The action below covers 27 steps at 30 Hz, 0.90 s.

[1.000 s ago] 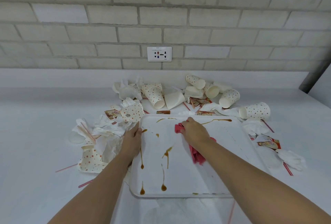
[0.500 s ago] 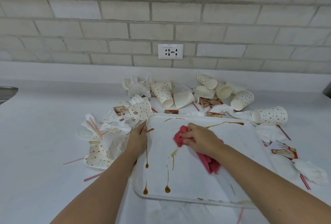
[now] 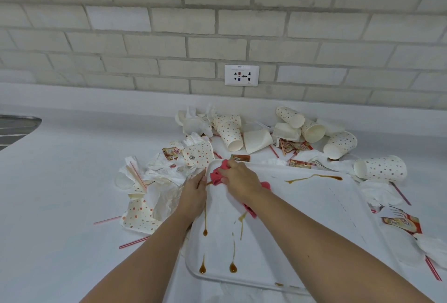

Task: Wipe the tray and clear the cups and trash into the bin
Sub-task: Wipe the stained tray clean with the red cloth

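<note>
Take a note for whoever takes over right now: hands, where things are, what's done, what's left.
Left hand rests on the left rim of the tray.
Right hand grips the red cloth at the tray's far left corner.
Brown streaks cross the tray.
Polka-dot paper cups, napkins, straws and sachets lie on the counter around it; no bin in view.
Done: wiping under way only.
Left: wipe off the streaks, then bin cups and trash.
</note>
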Tool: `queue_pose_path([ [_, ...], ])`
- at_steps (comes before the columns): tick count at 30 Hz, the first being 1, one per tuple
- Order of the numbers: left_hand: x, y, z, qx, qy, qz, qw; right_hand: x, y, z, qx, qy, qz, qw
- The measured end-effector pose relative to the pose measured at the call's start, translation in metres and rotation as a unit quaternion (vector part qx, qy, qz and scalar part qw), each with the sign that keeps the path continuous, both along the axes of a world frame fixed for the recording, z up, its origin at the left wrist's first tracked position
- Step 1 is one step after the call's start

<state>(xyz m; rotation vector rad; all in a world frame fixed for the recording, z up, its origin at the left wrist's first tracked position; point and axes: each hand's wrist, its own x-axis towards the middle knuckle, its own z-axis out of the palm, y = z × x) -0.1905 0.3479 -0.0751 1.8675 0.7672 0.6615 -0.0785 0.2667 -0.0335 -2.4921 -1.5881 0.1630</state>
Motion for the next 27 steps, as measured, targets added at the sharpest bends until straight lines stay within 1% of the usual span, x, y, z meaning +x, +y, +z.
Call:
queue_pose_path([
  [2,0.0,-0.002,0.003,0.006,-0.008,0.001,1.0,-0.009,0.0,0.001,-0.007,-0.006,0.035,0.999],
  [4,0.0,-0.002,0.001,-0.007,-0.027,0.001,1.0,-0.013,-0.006,0.002,-0.012,0.004,0.073,0.997],
  [6,0.001,-0.001,-0.001,-0.02,-0.034,0.008,0.999,-0.01,-0.018,0.002,-0.025,0.036,0.119,0.992],
  [8,0.0,-0.001,-0.003,-0.012,-0.031,0.016,0.999,0.0,-0.03,0.005,-0.033,0.081,0.151,0.985],
  [10,-0.001,-0.004,0.001,-0.01,-0.036,0.013,0.999,0.013,-0.033,0.007,-0.03,0.107,0.139,0.984],
  [12,0.0,-0.004,0.002,-0.015,-0.039,0.008,0.999,0.025,-0.026,0.008,-0.018,0.085,0.097,0.992],
  [15,0.0,-0.002,-0.001,-0.021,-0.033,0.004,0.999,0.026,-0.007,0.002,0.002,0.025,0.037,0.999],
  [18,0.0,0.0,-0.003,-0.007,-0.024,0.011,1.0,0.018,0.01,-0.004,0.01,0.041,0.011,0.999],
  [24,0.001,-0.002,-0.003,0.014,-0.027,0.013,0.999,0.01,0.013,-0.005,-0.025,0.106,0.039,0.993],
  [27,0.002,-0.003,-0.001,0.01,-0.035,0.018,0.999,0.001,-0.005,-0.006,-0.025,0.126,0.089,0.988],
])
